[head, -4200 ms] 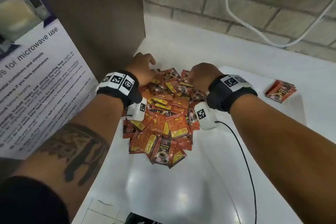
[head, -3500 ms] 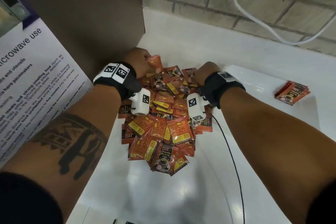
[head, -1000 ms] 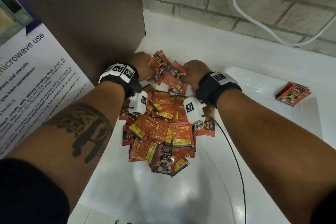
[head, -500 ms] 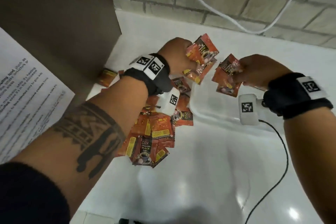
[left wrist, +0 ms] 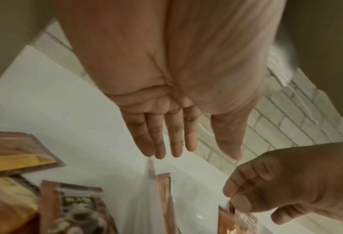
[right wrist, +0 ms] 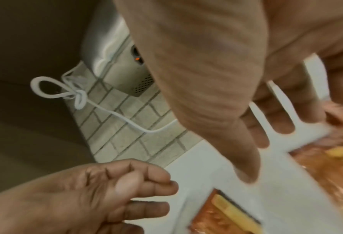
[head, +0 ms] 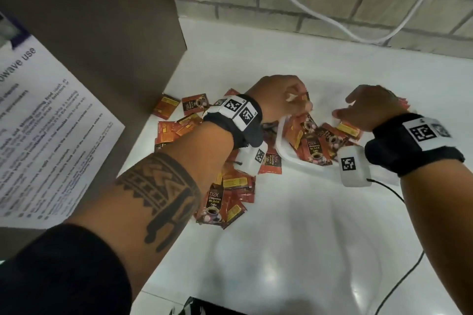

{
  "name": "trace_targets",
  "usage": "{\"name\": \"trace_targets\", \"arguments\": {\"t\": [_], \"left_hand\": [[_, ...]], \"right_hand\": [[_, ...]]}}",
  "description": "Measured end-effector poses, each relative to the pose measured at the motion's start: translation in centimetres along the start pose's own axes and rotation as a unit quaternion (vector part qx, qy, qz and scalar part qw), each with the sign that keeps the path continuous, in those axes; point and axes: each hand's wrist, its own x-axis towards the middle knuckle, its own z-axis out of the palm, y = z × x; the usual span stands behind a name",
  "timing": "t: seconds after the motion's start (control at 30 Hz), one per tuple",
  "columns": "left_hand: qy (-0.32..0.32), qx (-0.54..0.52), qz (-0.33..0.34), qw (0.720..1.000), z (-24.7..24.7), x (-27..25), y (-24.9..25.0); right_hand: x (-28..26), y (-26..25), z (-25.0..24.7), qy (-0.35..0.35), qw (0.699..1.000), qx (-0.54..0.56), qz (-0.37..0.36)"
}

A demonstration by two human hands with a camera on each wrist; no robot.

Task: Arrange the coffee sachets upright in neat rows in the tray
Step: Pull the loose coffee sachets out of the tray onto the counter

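Red-and-orange coffee sachets (head: 314,141) lie flat and jumbled in the left end of a shallow white tray (head: 279,137). More sachets (head: 222,188) are strewn on the white counter to the tray's left, partly under my left forearm. My left hand (head: 294,102) hovers over the tray's far left corner; in the left wrist view the left hand (left wrist: 200,152) has straight fingers and holds nothing. My right hand (head: 343,112) hovers over the tray beside it, and in the right wrist view the right hand (right wrist: 258,158) is spread and bare above the sachets (right wrist: 326,166).
A tall brown panel (head: 102,20) with a printed microwave notice (head: 38,123) walls off the left. A brick wall with a white cable (head: 307,7) runs along the back. A black cable (head: 396,289) trails from my right wrist across the glossy counter (head: 294,250).
Both hands lifted handfuls of sachets off the pile, carried them right to the tray and let them go. The hands now hold nothing, and the sachets lie loose in the tray.
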Motion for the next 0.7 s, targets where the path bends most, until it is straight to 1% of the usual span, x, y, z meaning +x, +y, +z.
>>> {"name": "trace_targets", "arguments": {"t": [0.07,0.13,0.17,0.23,0.27,0.33,0.4,0.5,0.53,0.57,0.6,0.63,0.7], "left_hand": [[0.045,-0.008,-0.028,0.999,-1.8,-0.6,-2.0],[0.097,0.038,-0.08,0.991,-3.9,-1.3,-4.9],[0.109,0.074,-0.115,0.985,-5.0,-1.7,-6.7],[0.102,0.153,-0.193,0.964,-6.6,-2.3,-10.1],[0.087,0.188,-0.229,0.951,-7.2,-2.5,-11.6],[0.049,0.237,-0.273,0.931,-7.7,-2.7,-13.8],[0.016,0.262,-0.287,0.921,-7.9,-2.6,-15.0],[0.015,0.284,-0.282,0.916,-7.8,-2.3,-15.8],[0.016,0.282,-0.277,0.918,-7.8,-2.2,-15.9],[0.011,0.279,-0.277,0.919,-7.9,-2.0,-16.0],[0.007,0.276,-0.273,0.921,-8.0,-1.9,-16.0],[0.009,0.275,-0.269,0.923,-8.3,-1.9,-15.9],[0.02,0.264,-0.269,0.926,-9.2,-1.9,-15.5]], "right_hand": [[0.4,-2.1,-0.6,0.04,0.999,-0.003,-0.035],[0.8,-4.9,-0.9,0.039,0.996,0.01,-0.084],[1.1,-6.6,-0.8,0.023,0.994,0.024,-0.102],[2.4,-10.2,0.3,-0.016,0.991,0.035,-0.13],[3.5,-12.0,1.2,-0.036,0.989,0.023,-0.144],[5.4,-15.4,3.1,-0.076,0.985,-0.008,-0.157],[7.1,-17.7,5.1,-0.106,0.981,-0.036,-0.158],[8.5,-20.0,7.2,-0.137,0.977,-0.068,-0.147],[8.5,-20.8,7.7,-0.147,0.973,-0.095,-0.147],[9.2,-21.2,8.8,-0.154,0.972,-0.097,-0.152],[9.9,-21.7,9.6,-0.152,0.966,-0.134,-0.158],[10.2,-22.1,10.3,-0.14,0.969,-0.146,-0.145],[10.3,-22.9,10.6,-0.093,0.978,-0.155,-0.105]]}}
